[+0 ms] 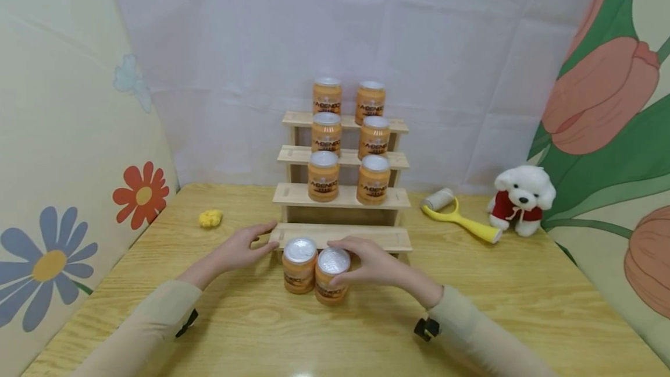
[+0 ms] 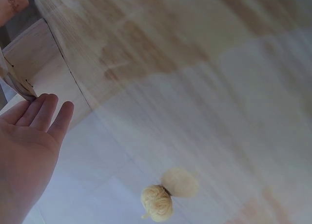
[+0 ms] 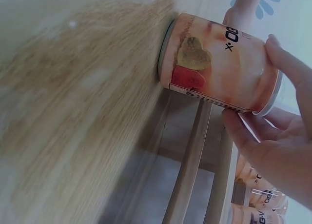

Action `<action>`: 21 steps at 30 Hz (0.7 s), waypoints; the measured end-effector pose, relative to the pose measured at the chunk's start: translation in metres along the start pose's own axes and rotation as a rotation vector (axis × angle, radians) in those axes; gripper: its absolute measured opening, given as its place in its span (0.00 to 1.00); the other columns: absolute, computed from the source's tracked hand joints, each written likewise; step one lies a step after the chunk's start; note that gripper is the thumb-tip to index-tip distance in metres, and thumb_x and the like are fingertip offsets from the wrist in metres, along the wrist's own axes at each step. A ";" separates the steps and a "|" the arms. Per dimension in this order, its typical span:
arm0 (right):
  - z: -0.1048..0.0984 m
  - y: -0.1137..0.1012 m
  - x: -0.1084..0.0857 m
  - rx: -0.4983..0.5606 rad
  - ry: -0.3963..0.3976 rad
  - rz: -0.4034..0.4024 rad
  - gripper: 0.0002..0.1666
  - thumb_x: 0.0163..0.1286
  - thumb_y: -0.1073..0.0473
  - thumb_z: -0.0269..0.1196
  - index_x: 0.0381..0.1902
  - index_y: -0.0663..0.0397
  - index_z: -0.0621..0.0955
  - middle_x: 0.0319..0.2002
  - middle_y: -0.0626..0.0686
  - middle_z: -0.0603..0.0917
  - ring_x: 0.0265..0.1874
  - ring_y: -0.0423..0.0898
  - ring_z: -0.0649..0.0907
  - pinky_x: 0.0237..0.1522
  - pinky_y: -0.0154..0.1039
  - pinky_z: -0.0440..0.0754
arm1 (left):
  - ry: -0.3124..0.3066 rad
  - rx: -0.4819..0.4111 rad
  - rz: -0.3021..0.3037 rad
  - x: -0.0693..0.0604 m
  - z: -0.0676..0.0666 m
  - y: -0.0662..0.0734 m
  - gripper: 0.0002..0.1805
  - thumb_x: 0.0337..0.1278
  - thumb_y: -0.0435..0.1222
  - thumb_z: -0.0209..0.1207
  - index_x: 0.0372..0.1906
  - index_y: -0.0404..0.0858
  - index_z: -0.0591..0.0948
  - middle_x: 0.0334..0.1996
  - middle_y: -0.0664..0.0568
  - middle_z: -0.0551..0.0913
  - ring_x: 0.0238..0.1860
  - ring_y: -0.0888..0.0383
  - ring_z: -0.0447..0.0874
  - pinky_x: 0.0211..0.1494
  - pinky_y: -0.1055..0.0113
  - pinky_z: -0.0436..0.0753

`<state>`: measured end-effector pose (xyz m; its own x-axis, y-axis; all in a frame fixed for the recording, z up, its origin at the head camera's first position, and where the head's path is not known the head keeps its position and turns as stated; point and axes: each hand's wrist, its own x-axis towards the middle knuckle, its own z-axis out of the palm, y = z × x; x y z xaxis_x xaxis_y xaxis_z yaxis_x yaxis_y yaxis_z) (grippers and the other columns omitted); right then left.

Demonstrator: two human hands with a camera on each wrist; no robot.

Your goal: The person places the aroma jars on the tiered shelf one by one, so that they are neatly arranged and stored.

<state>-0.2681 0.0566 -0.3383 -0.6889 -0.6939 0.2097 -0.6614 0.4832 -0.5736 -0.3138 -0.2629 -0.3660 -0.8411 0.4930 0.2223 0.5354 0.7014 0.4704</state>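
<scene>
Two orange cans with silver lids stand side by side on the table in front of a stepped wooden rack (image 1: pixel 342 195). My right hand (image 1: pixel 369 262) grips the right-hand can (image 1: pixel 331 295) near its top, thumb in front and fingers behind. In the right wrist view this can (image 3: pixel 219 63) shows a printed label, its base close to the table. The left-hand can (image 1: pixel 299 278) is beside it, with no hand on it. At the left end of the rack's lowest step (image 1: pixel 361 237), my left hand (image 1: pixel 238 250) holds its fingers extended; in the left wrist view the fingertips (image 2: pixel 46 104) appear by the wood.
More orange cans (image 1: pixel 323 176) stand in pairs on the three upper steps. A yellow-handled lint roller (image 1: pixel 466 223) and a white toy dog (image 1: pixel 523 199) in red lie at the right. A small yellow object (image 1: pixel 210 218) sits at the left. A white cloth (image 1: pixel 251 74) hangs behind.
</scene>
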 end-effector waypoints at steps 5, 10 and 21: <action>0.002 0.000 0.002 -0.003 0.016 -0.023 0.43 0.52 0.46 0.72 0.63 0.57 0.72 0.58 0.54 0.78 0.56 0.47 0.77 0.59 0.39 0.76 | 0.004 -0.007 0.008 0.001 0.000 0.000 0.32 0.65 0.44 0.54 0.65 0.26 0.65 0.62 0.33 0.69 0.58 0.36 0.73 0.58 0.47 0.77; 0.001 -0.002 0.001 0.023 0.043 -0.023 0.42 0.49 0.47 0.74 0.60 0.57 0.75 0.55 0.52 0.80 0.52 0.44 0.79 0.54 0.34 0.79 | 0.002 -0.009 0.008 0.001 0.001 -0.001 0.32 0.65 0.44 0.54 0.65 0.26 0.65 0.62 0.33 0.69 0.58 0.36 0.73 0.58 0.47 0.77; -0.026 -0.002 -0.006 0.032 0.202 -0.005 0.38 0.50 0.50 0.74 0.58 0.58 0.76 0.49 0.53 0.82 0.45 0.46 0.81 0.44 0.33 0.83 | 0.002 -0.008 0.010 0.002 0.001 -0.004 0.32 0.65 0.45 0.54 0.65 0.26 0.65 0.63 0.33 0.68 0.58 0.36 0.73 0.58 0.46 0.77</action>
<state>-0.2700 0.0737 -0.3177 -0.7329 -0.5738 0.3654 -0.6576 0.4601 -0.5965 -0.3173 -0.2644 -0.3690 -0.8360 0.4989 0.2283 0.5429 0.6923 0.4754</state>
